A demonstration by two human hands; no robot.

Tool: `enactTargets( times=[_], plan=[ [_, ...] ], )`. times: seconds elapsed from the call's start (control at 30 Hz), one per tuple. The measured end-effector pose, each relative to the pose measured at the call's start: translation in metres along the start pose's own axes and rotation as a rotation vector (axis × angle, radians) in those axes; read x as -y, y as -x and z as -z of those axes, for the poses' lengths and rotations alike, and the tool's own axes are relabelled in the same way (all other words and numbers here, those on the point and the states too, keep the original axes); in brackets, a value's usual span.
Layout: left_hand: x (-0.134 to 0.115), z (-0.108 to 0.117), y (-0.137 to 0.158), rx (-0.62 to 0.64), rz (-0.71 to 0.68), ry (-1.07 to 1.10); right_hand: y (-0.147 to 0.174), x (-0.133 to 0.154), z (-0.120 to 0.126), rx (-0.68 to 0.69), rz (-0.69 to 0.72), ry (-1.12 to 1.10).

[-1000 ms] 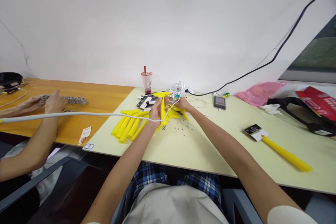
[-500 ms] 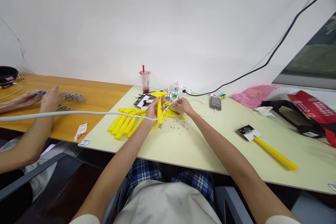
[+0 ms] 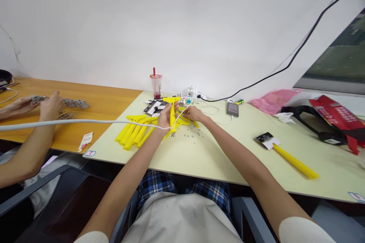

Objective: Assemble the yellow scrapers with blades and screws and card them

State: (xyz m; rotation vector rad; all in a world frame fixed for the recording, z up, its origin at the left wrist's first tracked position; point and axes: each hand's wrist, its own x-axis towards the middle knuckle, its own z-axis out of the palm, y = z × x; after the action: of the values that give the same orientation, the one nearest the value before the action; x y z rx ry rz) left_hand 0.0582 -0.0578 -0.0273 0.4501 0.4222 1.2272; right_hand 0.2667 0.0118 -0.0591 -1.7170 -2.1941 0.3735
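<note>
My left hand point(image 3: 164, 117) grips a yellow T-shaped plastic handle point(image 3: 172, 109) and holds it upright over the pale table point(image 3: 199, 155). My right hand point(image 3: 192, 114) is beside the handle's head, fingers pinched together; what they hold is too small to tell. Several more yellow handles point(image 3: 134, 133) lie fanned out on the table to the left of my hands. Small metal screws point(image 3: 185, 135) are scattered just in front of them. A white cable point(image 3: 85, 122) runs from the left across my left wrist.
Another person's hands point(image 3: 47, 107) work with grey metal parts point(image 3: 74, 103) on the wooden table at left. A drink cup point(image 3: 156, 85), a phone point(image 3: 232, 109), a pink bag point(image 3: 273, 99), a red bag point(image 3: 339, 115) and a lone yellow handle point(image 3: 293, 161) lie around.
The view has drifted a little to the right and down. My hands hold the yellow handle much as before; my right hand has slid slightly nearer its head.
</note>
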Motion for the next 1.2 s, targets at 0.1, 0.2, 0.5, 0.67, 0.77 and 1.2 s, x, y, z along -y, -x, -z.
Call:
enactTargets(
  times=[0.1,0.2,0.5,0.67,0.77,1.2],
  plan=[
    [0.0,-0.001,0.001,0.005,-0.007,0.002,0.0,0.004,0.0,0.051,0.011,0.082],
    [-0.001,-0.001,0.001,0.012,-0.014,0.004,0.001,0.006,0.0,0.038,0.015,0.142],
    [-0.003,-0.003,0.004,0.033,-0.044,0.0,0.026,-0.006,0.013,-0.025,0.018,0.117],
    [-0.004,-0.004,0.005,0.052,-0.042,0.006,0.073,-0.039,0.037,-0.05,-0.023,-0.011],
    [-0.003,-0.005,0.006,0.07,-0.038,0.002,0.1,-0.07,0.051,-0.105,-0.099,-0.072],
    [0.001,-0.012,0.012,0.166,-0.085,-0.096,0.123,-0.196,0.046,-0.463,-0.323,0.19]
  ],
)
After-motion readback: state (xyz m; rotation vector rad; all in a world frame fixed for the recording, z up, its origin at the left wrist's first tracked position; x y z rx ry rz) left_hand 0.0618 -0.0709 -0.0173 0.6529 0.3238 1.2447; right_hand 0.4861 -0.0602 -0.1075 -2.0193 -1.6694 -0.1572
